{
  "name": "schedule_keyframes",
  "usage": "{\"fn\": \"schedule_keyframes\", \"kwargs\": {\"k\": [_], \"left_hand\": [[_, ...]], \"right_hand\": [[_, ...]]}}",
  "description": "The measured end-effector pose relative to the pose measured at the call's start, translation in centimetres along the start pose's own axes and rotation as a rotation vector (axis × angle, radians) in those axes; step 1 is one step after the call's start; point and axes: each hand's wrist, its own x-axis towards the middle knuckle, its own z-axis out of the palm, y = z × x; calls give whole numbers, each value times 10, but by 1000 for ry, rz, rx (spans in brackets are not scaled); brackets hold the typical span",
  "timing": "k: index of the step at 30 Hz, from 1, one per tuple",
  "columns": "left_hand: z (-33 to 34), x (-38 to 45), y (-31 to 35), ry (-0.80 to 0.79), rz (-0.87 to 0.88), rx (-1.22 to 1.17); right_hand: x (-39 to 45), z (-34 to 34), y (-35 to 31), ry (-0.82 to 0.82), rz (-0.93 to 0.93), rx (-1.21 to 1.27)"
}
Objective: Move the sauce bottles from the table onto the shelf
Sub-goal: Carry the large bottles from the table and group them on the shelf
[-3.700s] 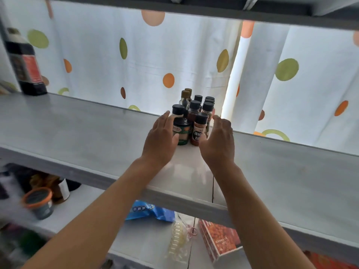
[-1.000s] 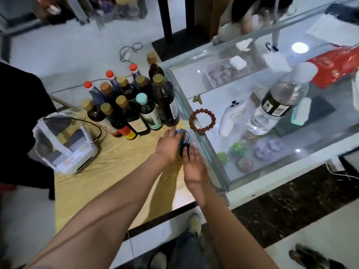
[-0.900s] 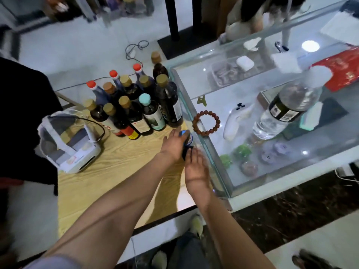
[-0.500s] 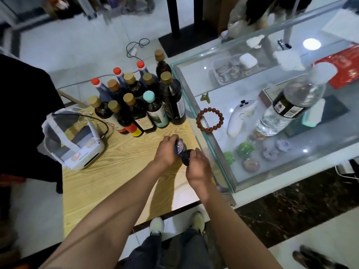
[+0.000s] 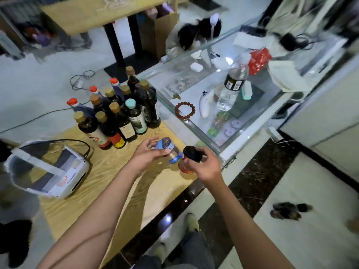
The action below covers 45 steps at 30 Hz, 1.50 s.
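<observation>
A small sauce bottle in each of my hands, lifted just above the table.

My left hand (image 5: 148,153) curls around a small blue-labelled bottle (image 5: 168,150) tipped on its side, thumb across its label, forearm reaching in from the lower left. My right hand (image 5: 206,166) grips a small black-capped bottle with a reddish body (image 5: 189,159), fingers wrapped round it just under the cap; the two bottles nearly touch. Both hang over the near right part of the light wooden table (image 5: 83,191). A cluster of tall dark sauce bottles with gold, red and teal caps (image 5: 120,111) stands at the table's far edge, beside the glass display case (image 5: 229,133).
</observation>
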Motion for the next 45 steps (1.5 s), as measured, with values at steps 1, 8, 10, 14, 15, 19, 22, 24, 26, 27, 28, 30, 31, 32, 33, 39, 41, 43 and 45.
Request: {"fn": "schedule_keyframes", "kwargs": {"k": [1, 8, 10, 14, 15, 19, 22, 24, 26, 27, 28, 30, 31, 32, 33, 39, 41, 43, 45], "left_hand": [[6, -6, 7, -42, 6, -47], [74, -63, 44, -409, 43, -156], [97, -82, 52, -517, 59, -161], [148, -125, 67, -720, 108, -131], [164, -136, 69, -769, 113, -135], [227, -187, 75, -969, 155, -96], [276, -234, 75, -1080, 196, -36], [311, -271, 71, -1136, 224, -7], [345, -303, 64, -1183, 239, 21], [363, -321, 60, -1213, 242, 37], [380, -337, 55, -1243, 241, 53], [415, -373, 42, -1299, 227, 87], [429, -387, 36, -1314, 220, 100], [446, -407, 28, -1331, 213, 107], [463, -424, 20, -1346, 207, 110], [555, -530, -32, -1493, 202, 102], [580, -560, -46, -1532, 185, 100], [607, -594, -60, -1560, 166, 91], [635, -628, -73, -1589, 144, 89]], "right_hand": [[-9, -7, -3, 27, -5, 29], [-100, -66, -26, 397, -93, 152], [-127, -88, -30, 481, -109, 198], [-185, -134, -44, 604, -136, 320], [-201, -147, -46, 627, -146, 348], [-263, -197, -45, 744, -186, 429], [-311, -235, -41, 837, -227, 446], [-346, -263, -34, 920, -252, 468], [-378, -288, -26, 998, -265, 475], [-396, -302, -20, 1038, -277, 478], [-414, -314, -15, 1071, -290, 474], [-453, -339, -3, 1139, -301, 441], [-469, -349, 2, 1164, -302, 424], [-490, -361, 7, 1194, -298, 406], [-508, -373, 12, 1221, -294, 390], [-611, -445, 48, 1426, -262, 265], [-641, -465, 57, 1480, -251, 229], [-671, -487, 70, 1547, -249, 211], [-702, -510, 81, 1635, -233, 205]]}}
